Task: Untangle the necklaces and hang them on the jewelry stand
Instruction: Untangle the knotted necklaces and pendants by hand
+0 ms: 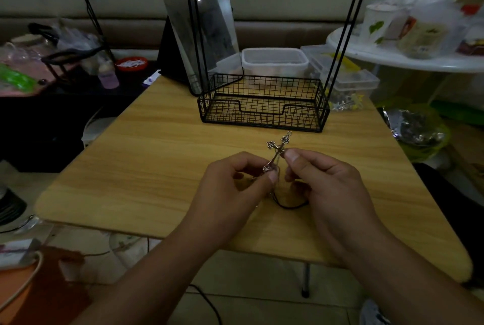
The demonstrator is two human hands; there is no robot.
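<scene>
Hands meet above the light wooden table point(157, 157), in front of the black wire-basket jewelry stand point(263, 104). I see the left hand point(230, 188) pinching the foot of an ornate silver cross pendant point(277, 150), the right hand point(327, 180) pinching its middle. Its long axis tilts up-right toward the stand. Thin black cord point(290, 204) loops below it.

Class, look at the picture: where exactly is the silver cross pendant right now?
In the head view, the cross pendant sits centre frame above the wooden table, pinched between the left hand and right hand, in front of the wire basket.
</scene>
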